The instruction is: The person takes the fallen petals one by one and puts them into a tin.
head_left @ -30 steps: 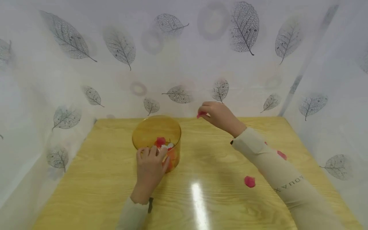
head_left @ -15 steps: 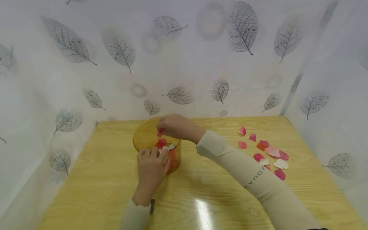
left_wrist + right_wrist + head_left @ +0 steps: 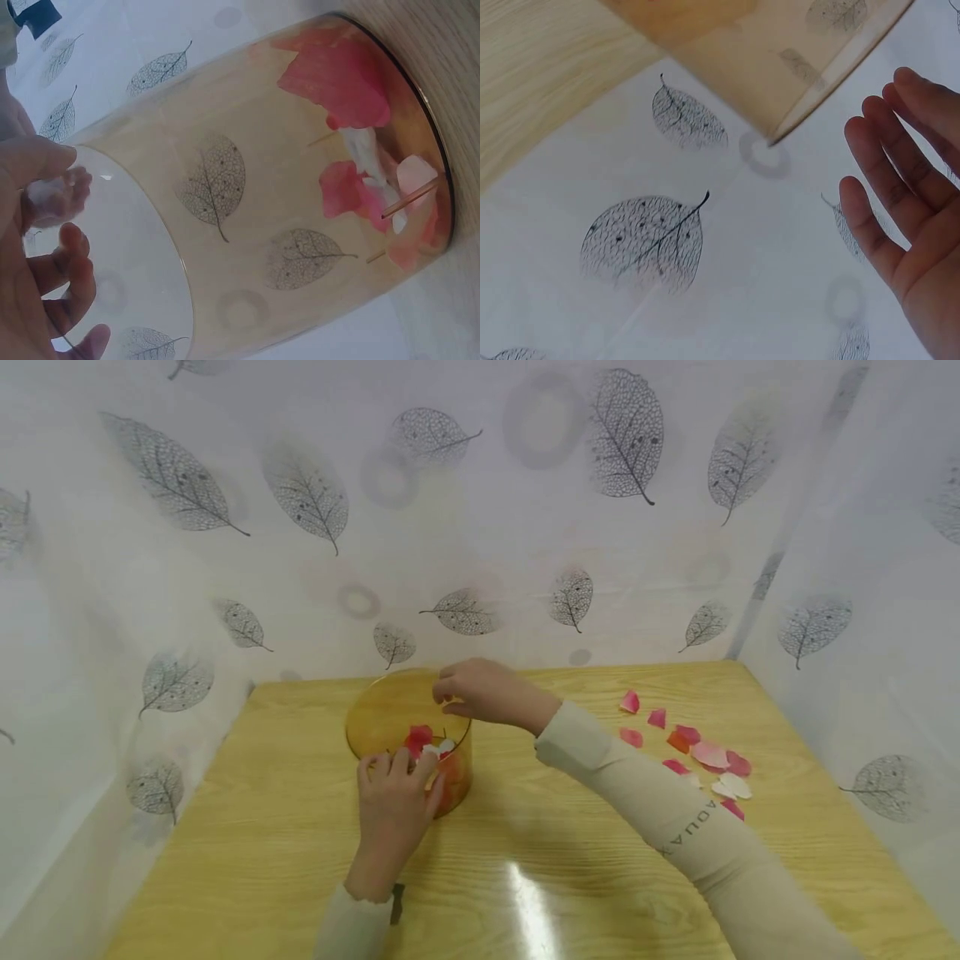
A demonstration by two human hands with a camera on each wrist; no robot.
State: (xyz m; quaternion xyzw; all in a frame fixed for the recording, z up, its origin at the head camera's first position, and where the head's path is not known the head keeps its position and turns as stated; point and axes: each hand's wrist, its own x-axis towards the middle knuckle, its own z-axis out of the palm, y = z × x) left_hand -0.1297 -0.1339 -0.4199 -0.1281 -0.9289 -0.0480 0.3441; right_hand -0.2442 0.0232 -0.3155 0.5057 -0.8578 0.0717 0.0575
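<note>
My left hand [image 3: 395, 806] grips the near rim of a see-through amber cylinder [image 3: 386, 706], which stands on the table. In the left wrist view, the fingers curl over that rim. Red, pink and white flower petals [image 3: 337, 86] lie at the cylinder's bottom, among thin stick-like pieces [image 3: 411, 198]. Over the far right side of the rim is my right hand [image 3: 491, 693]. The right wrist view shows its fingers [image 3: 877, 154] loosely spread, with nothing held and a gap between them and the rim.
Several loose petals [image 3: 710, 755], pink, red, orange and white, lie scattered at the right of the wooden table [image 3: 285, 827]. My right sleeve [image 3: 697, 835] partly covers some. White cloth [image 3: 480, 527] printed with leaves encloses the table's back and sides.
My right hand carried a pink petal leftward from the right side to the cylinder and let it go. It has since drawn slightly back right. The left hand has stayed at the rim.
</note>
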